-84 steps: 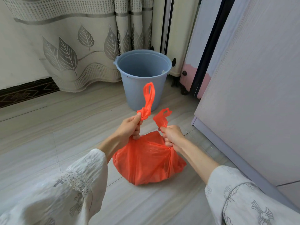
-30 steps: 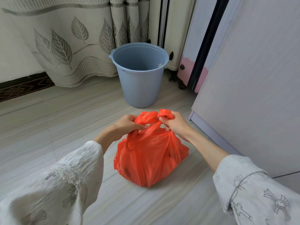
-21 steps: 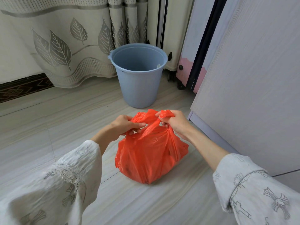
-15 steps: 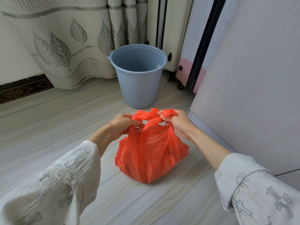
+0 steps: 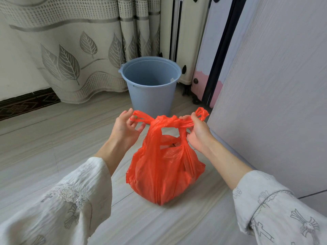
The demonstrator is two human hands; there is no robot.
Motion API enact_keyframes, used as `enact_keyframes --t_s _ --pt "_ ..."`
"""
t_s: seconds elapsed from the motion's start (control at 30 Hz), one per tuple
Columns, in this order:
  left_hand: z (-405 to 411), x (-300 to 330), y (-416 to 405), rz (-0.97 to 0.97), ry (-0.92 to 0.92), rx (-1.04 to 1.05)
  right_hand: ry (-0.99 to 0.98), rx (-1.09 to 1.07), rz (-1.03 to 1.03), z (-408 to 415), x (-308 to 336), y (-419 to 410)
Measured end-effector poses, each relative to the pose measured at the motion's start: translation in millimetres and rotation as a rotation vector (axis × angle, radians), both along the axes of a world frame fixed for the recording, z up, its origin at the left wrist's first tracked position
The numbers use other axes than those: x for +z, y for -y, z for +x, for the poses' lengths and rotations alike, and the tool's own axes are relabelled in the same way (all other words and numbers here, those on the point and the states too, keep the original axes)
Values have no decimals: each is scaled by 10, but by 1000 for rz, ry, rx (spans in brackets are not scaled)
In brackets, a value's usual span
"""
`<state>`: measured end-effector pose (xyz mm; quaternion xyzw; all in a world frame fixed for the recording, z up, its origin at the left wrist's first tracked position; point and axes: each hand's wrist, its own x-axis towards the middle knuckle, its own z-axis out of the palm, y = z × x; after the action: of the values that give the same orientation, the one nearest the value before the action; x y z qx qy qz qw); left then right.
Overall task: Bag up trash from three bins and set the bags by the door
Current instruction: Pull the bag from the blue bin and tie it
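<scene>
Between the left hand (image 5: 125,128), fingers loosely spread at one handle tail, and the right hand (image 5: 198,134), pinching the other, the orange bag (image 5: 164,167) on the floor looks soft, light, slippery, best lifted beneath its knot (image 5: 167,121).

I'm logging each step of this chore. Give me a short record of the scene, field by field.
bag: orange bag on the floor, handles knotted on top
left hand: left hand loosely holds one handle end, fingers partly open
right hand: right hand pinches the other end
bin: blue bin behind the bag, upright, unlined
</scene>
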<state>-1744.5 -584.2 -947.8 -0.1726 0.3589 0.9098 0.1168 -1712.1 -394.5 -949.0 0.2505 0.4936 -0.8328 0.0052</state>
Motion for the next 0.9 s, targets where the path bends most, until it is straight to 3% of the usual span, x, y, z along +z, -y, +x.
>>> enact_keyframes --t_s 0.07,0.17,0.5,0.67,0.77,0.9 --pt "-37 23 -20 100 54 110 0 -107 -201 -55 57 -27" --pt "-128 18 -8 72 158 214 33 -224 -353 -42 66 -122" --pt "-105 -344 453 -307 336 391 319 -442 -68 191 -323 -750" --pt "-77 -430 570 -312 335 445 349 -471 26 255 -333 -858" --pt "-25 -442 515 -306 244 388 315 -454 24 238 -341 -861" --pt "-58 -376 498 -114 207 332 204 -412 -65 194 -294 -861"
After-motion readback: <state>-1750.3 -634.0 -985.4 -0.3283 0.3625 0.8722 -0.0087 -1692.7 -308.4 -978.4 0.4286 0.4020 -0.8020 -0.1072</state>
